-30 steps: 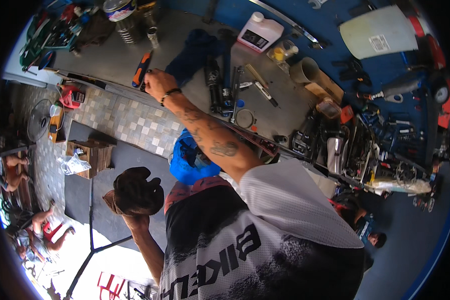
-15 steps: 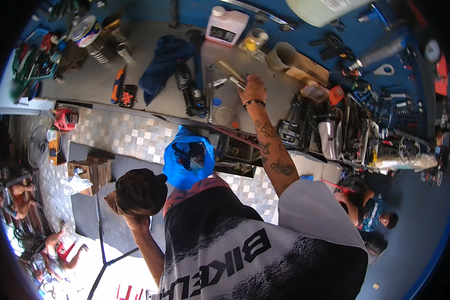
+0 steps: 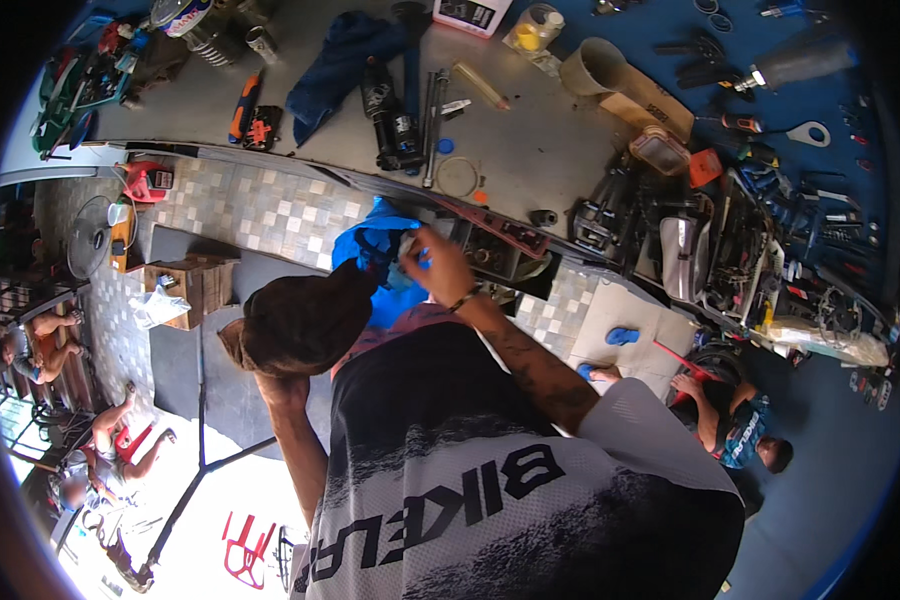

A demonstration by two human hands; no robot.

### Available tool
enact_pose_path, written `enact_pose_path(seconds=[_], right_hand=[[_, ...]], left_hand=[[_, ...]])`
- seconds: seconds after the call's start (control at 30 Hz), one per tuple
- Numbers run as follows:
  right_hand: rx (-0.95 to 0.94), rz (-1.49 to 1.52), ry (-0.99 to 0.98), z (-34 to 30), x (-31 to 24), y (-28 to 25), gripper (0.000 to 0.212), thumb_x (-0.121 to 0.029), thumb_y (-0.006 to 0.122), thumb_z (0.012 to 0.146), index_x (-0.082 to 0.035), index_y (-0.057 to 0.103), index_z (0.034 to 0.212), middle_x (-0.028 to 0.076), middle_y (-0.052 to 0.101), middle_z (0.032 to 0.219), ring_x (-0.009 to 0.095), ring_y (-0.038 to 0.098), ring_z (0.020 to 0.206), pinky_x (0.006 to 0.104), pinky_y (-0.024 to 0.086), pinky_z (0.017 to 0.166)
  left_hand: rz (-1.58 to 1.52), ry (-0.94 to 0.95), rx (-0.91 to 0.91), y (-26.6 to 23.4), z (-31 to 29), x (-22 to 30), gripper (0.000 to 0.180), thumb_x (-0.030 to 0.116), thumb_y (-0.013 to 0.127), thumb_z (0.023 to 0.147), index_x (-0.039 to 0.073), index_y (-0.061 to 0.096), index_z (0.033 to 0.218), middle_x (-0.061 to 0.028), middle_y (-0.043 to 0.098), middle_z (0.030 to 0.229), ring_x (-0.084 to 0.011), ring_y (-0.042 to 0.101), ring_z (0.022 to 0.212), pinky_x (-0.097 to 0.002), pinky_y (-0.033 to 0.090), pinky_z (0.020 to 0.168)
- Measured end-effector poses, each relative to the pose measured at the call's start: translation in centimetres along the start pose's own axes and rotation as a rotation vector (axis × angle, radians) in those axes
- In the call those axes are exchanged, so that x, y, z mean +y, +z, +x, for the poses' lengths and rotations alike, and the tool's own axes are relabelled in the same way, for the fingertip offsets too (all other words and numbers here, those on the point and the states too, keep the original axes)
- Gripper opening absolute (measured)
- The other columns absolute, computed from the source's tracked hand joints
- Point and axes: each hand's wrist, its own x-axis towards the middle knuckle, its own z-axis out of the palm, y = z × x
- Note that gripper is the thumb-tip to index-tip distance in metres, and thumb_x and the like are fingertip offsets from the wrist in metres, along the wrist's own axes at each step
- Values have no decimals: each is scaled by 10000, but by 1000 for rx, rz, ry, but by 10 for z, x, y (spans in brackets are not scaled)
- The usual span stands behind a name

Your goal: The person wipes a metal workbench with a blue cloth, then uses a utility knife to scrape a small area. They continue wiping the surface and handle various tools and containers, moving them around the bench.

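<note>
My left hand (image 3: 282, 388) is closed under a bunched dark brown cloth (image 3: 305, 320), which hides most of its fingers. My right hand (image 3: 440, 268), smeared by motion, reaches over the mouth of a blue plastic bag (image 3: 395, 302) in front of my body. Its fingers look curled, with something small and pale at their tips that I cannot make out. Dark items sit inside the bag. On the metal workbench (image 3: 540, 140) lie a tan stick (image 3: 482, 85), a small white piece (image 3: 456, 107), a long metal tool (image 3: 435, 125) and a black shock absorber (image 3: 388, 118).
A blue cloth (image 3: 335, 70), an orange-handled knife (image 3: 244, 108) and a grey cup (image 3: 592, 68) stand or lie on the bench. Tools crowd its right end. Below are an open drawer (image 3: 510, 255) and a wooden crate (image 3: 205, 285). A person (image 3: 740, 425) sits at the right.
My right hand has left the bench and come down to the blue bag. The cloth in my left hand has shifted slightly right. The view has tilted, so the bench appears higher.
</note>
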Motion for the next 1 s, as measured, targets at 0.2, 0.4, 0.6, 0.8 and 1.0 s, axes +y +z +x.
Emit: enact_pose_path(seconds=[0.2, 0.4, 0.6, 0.8, 1.0], right_hand=[[133, -26, -80, 22, 26, -34, 301, -93, 745, 925, -107, 678, 1218, 63, 747, 969, 198, 733, 804, 333, 579, 673], [454, -451, -110, 191, 78, -108, 347, -180, 809, 881, -97, 693, 1197, 99, 736, 1143, 304, 699, 985, 429, 574, 850], [358, -772, -106, 233, 105, -105, 441, -186, 840, 842, -104, 691, 1249, 100, 740, 1146, 328, 707, 1025, 431, 580, 907], [681, -203, -43, 239, 62, -141, 699, -146, 790, 880, -109, 438, 1483, 193, 748, 1147, 455, 730, 992, 519, 591, 851], [866, -613, -378, 299, 29, -215, 742, -241, 796, 894, -138, 400, 1513, 195, 756, 989, 424, 736, 906, 522, 586, 812]], left_hand=[[-32, 24, 23, 5, -22, -1, 618, 492, 585, 1068, 72, 522, 1515, -118, 577, 1526, -306, 553, 1402, -488, 423, 1218], [46, -19, -151, 19, -15, -2, 617, 496, 519, 1089, 72, 502, 1538, -132, 580, 1516, -314, 535, 1417, -493, 407, 1229], [65, 37, 42, 21, -19, 1, 609, 463, 583, 1075, 75, 494, 1537, -119, 562, 1536, -305, 545, 1411, -491, 433, 1213], [15, 58, 33, 6, -24, 0, 607, 469, 565, 1084, 87, 488, 1550, -116, 553, 1551, -306, 532, 1426, -492, 415, 1228], [-25, -1, 21, 7, -26, 1, 610, 470, 545, 1093, 70, 483, 1549, -128, 555, 1546, -315, 532, 1424, -496, 402, 1237]])
